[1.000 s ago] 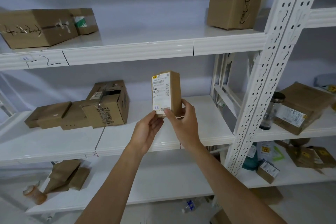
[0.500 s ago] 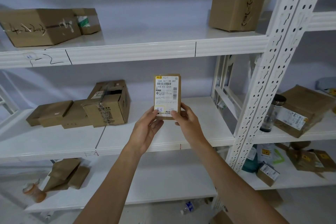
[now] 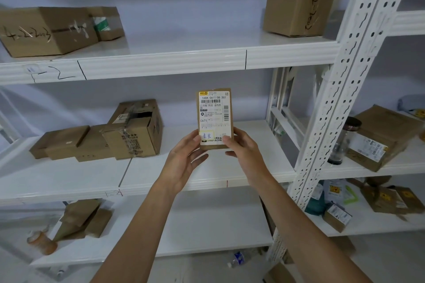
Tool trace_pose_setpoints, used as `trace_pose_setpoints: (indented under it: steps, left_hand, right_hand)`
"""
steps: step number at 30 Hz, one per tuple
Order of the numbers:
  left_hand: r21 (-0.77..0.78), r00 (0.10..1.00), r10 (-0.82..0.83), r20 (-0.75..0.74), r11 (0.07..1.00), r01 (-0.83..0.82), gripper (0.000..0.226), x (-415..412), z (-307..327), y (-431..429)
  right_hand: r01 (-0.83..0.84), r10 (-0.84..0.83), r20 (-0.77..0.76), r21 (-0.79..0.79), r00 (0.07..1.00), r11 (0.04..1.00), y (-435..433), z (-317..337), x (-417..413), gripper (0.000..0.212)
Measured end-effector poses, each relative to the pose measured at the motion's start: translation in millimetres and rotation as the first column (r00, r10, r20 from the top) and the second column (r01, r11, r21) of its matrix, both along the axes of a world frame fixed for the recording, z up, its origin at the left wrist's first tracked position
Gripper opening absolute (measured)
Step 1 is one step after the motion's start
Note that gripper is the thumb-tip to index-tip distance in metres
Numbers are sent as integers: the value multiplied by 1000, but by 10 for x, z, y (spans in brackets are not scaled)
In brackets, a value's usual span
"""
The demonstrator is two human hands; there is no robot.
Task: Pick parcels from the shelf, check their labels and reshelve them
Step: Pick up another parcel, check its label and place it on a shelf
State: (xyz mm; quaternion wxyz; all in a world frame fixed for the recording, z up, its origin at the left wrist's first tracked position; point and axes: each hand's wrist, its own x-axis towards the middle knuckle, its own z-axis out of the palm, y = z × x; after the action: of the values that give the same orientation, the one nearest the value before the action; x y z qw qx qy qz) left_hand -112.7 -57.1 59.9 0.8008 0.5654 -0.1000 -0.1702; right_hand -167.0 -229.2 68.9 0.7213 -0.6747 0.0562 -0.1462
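Note:
A small flat cardboard parcel (image 3: 215,112) stands upright in front of the middle shelf (image 3: 207,172), its white shipping label facing me squarely. My left hand (image 3: 184,158) grips its lower left corner and my right hand (image 3: 243,147) its lower right corner. Thumbs lie over the label's bottom edge. The label shows a barcode, printed codes and a yellow handwritten sticker.
Taped cardboard boxes (image 3: 128,131) sit at the left of the middle shelf. More boxes (image 3: 46,30) rest on the top shelf, one box (image 3: 299,7) at its right. A white perforated upright (image 3: 340,89) divides off the right bay, which holds parcels (image 3: 381,138) and a jar (image 3: 345,140).
The parcel has been turned from an angled pose until its label faces me flat, and it is held a little closer and steadier. Both hands keep their grip at its bottom.

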Motion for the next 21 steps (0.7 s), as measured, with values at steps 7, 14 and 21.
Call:
trace_pose_setpoints:
  steps: [7,14,21]
  left_hand:
    - [-47,999,-40,32,998,41,46,-185,131,40]
    - [-82,992,-103,73,991,109,58,-341,290,116]
    - [-132,989,-108,98,984,121,87,-390,355,144]
  right_hand:
    - [-13,10,95,27,995,1000,-2,119,-227,29]
    - [-17,9,194,38,981,999,-12,238,-486,44]
    - [-41,29,239,44,971,998,7,304,-530,45]
